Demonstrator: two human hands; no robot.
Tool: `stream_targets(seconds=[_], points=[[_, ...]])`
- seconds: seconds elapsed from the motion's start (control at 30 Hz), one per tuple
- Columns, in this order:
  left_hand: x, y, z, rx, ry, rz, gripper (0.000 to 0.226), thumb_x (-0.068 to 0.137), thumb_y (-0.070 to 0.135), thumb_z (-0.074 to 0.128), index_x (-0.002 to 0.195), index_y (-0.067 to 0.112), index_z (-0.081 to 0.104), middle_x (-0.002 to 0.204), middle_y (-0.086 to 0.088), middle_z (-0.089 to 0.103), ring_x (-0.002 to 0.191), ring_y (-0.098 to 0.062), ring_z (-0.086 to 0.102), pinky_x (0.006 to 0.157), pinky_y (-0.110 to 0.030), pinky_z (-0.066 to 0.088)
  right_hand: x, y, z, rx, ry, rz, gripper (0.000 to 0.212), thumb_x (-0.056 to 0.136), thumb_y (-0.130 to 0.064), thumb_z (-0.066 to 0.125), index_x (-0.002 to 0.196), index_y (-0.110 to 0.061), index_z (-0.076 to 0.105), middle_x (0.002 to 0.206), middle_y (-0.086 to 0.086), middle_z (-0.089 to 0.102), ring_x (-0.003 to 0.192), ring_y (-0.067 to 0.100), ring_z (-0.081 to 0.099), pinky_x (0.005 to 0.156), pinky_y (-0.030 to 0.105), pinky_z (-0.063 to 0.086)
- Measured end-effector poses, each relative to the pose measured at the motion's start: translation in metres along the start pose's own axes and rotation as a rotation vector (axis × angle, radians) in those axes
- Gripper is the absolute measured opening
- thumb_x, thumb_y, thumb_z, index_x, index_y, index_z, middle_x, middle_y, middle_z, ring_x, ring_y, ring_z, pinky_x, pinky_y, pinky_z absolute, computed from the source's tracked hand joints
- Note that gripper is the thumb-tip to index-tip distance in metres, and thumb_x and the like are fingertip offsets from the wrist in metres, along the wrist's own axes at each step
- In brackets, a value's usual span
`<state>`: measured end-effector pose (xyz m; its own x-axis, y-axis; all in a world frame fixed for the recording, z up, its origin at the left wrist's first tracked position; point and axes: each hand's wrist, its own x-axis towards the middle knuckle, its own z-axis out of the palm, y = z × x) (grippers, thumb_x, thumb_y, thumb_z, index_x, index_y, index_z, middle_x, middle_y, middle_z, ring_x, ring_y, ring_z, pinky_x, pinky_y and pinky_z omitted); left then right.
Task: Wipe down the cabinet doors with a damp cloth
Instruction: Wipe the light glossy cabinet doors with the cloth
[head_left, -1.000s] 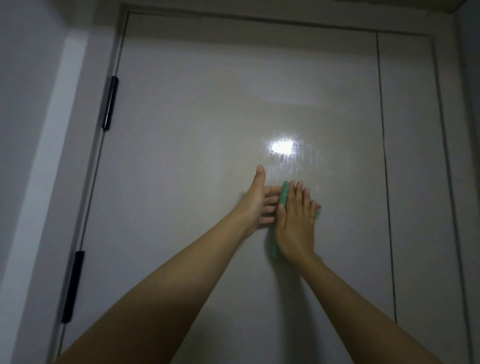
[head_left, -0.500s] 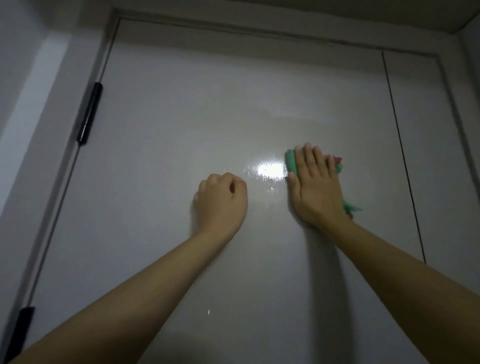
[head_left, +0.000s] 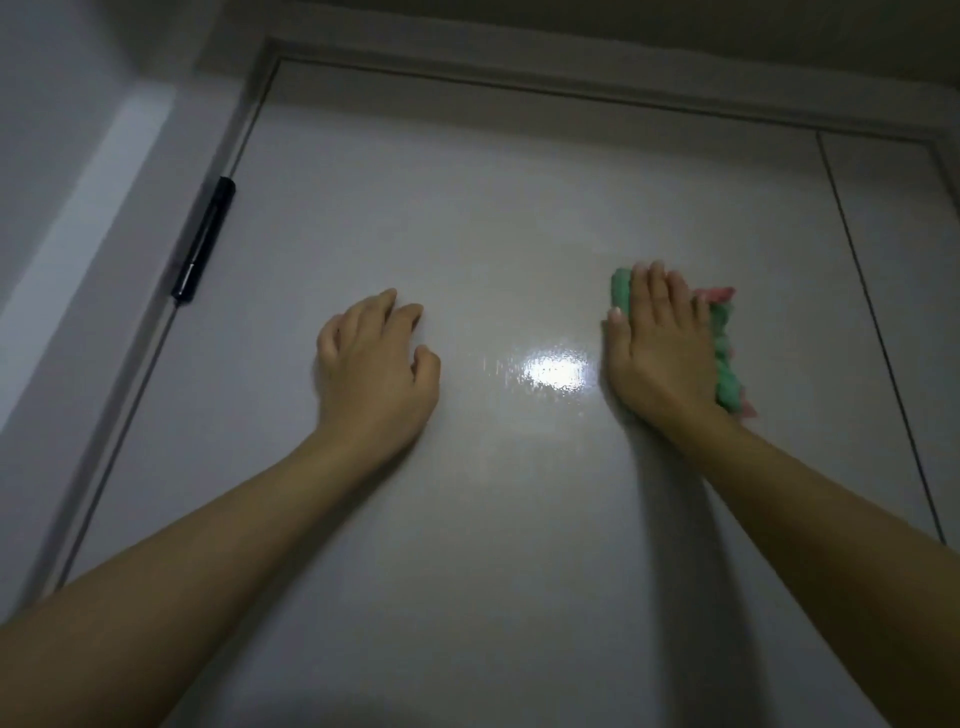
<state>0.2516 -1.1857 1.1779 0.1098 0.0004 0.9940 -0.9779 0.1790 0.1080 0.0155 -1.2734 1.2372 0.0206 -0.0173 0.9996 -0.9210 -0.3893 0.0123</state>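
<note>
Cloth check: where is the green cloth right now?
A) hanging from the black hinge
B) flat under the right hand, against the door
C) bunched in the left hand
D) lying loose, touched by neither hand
B: the right hand presses the green cloth flat against the cabinet door; the left hand holds nothing.

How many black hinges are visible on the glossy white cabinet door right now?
1. A single black hinge sits on the upper left edge of the glossy white cabinet door, left of both hands. Any lower hinge would be hidden below the left forearm or out of frame.
</note>
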Motion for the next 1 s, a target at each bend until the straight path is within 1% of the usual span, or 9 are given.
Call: stream_targets(seconds=[0.07, 0.17, 0.23, 0.3, 0.47, 0.7, 0.77, 0.9, 1.0], points=[[0.002, -0.009, -0.003, 0.009, -0.002, 0.020, 0.060, 0.083, 0.032, 0.029, 0.137, 0.014, 0.049, 0.149, -0.006, 0.039, 0.138, -0.022, 0.029, 0.113, -0.034, 0.011, -0.002, -0.039, 0.005, 0.022, 0.031, -0.083, 0.066, 0.094, -0.040, 0.012, 0.151, -0.006, 0.020, 0.158, 0.014, 0.018, 0.146, 0.029, 0.014, 0.119, 0.040, 0.003], [0.003, -0.019, -0.003, 0.026, 0.016, 0.081, 0.056, 0.085, 0.029, 0.033, 0.134, 0.012, 0.054, 0.144, -0.008, 0.047, 0.133, -0.025, 0.038, 0.109, -0.036, 0.020, -0.042, -0.064, 0.013, 0.039, -0.001, -0.526, 0.059, 0.097, -0.037, 0.023, 0.147, -0.009, 0.034, 0.153, 0.011, 0.032, 0.143, 0.028, 0.025, 0.118, 0.040, 0.011], [0.003, -0.025, -0.003, 0.014, 0.024, 0.115, 0.055, 0.084, 0.029, 0.034, 0.131, 0.010, 0.057, 0.141, -0.009, 0.050, 0.130, -0.027, 0.042, 0.108, -0.036, 0.023, -0.049, -0.054, 0.010, 0.011, -0.054, -0.683, 0.055, 0.098, -0.037, 0.026, 0.147, -0.014, 0.036, 0.153, 0.007, 0.033, 0.143, 0.024, 0.026, 0.117, 0.040, 0.013], [0.000, -0.030, -0.006, -0.006, 0.007, 0.117, 0.055, 0.085, 0.029, 0.034, 0.132, 0.010, 0.056, 0.144, -0.010, 0.047, 0.133, -0.026, 0.039, 0.110, -0.035, 0.021, -0.031, -0.044, 0.009, -0.019, -0.042, -0.665, 0.055, 0.098, -0.039, 0.024, 0.147, -0.017, 0.034, 0.153, 0.006, 0.033, 0.143, 0.024, 0.028, 0.117, 0.039, 0.012], [-0.011, -0.055, -0.015, 0.003, 0.000, 0.073, 0.057, 0.088, 0.030, 0.032, 0.141, 0.012, 0.046, 0.154, -0.010, 0.031, 0.141, -0.026, 0.025, 0.115, -0.034, 0.009, 0.031, -0.085, 0.014, 0.015, -0.008, -0.209, 0.063, 0.093, -0.042, 0.008, 0.153, -0.023, 0.013, 0.160, 0.002, 0.012, 0.148, 0.022, 0.007, 0.118, 0.035, -0.004], [-0.011, -0.080, -0.025, 0.031, -0.002, 0.076, 0.059, 0.090, 0.033, 0.029, 0.143, 0.012, 0.043, 0.153, -0.011, 0.031, 0.141, -0.028, 0.026, 0.115, -0.039, 0.014, -0.045, -0.092, 0.017, 0.009, -0.102, -0.751, 0.052, 0.098, -0.039, 0.026, 0.148, -0.023, 0.033, 0.153, 0.004, 0.033, 0.143, 0.025, 0.027, 0.118, 0.042, 0.016], [-0.013, -0.086, -0.026, 0.034, 0.002, 0.087, 0.063, 0.089, 0.038, 0.023, 0.142, 0.011, 0.043, 0.153, -0.012, 0.032, 0.141, -0.027, 0.027, 0.116, -0.038, 0.011, -0.023, -0.084, 0.015, -0.010, -0.062, -0.660, 0.054, 0.098, -0.041, 0.024, 0.148, -0.023, 0.031, 0.153, 0.005, 0.032, 0.143, 0.025, 0.027, 0.117, 0.038, 0.012], [-0.016, -0.119, -0.033, 0.144, 0.047, 0.105, 0.063, 0.089, 0.037, 0.023, 0.140, 0.009, 0.046, 0.150, -0.014, 0.037, 0.139, -0.026, 0.032, 0.118, -0.039, 0.005, 0.041, -0.140, 0.021, 0.002, -0.041, -0.195, 0.062, 0.094, -0.045, 0.007, 0.153, -0.028, 0.009, 0.161, 0.001, 0.007, 0.148, 0.021, 0.004, 0.118, 0.037, -0.005], [-0.015, -0.139, -0.039, 0.225, 0.084, 0.071, 0.062, 0.090, 0.038, 0.023, 0.139, 0.009, 0.047, 0.149, -0.014, 0.039, 0.138, -0.027, 0.034, 0.117, -0.045, 0.008, 0.031, -0.212, 0.029, 0.028, -0.042, -0.324, 0.055, 0.101, -0.039, 0.016, 0.153, -0.025, 0.008, 0.161, 0.003, 0.005, 0.148, 0.024, 0.001, 0.118, 0.040, -0.006]])
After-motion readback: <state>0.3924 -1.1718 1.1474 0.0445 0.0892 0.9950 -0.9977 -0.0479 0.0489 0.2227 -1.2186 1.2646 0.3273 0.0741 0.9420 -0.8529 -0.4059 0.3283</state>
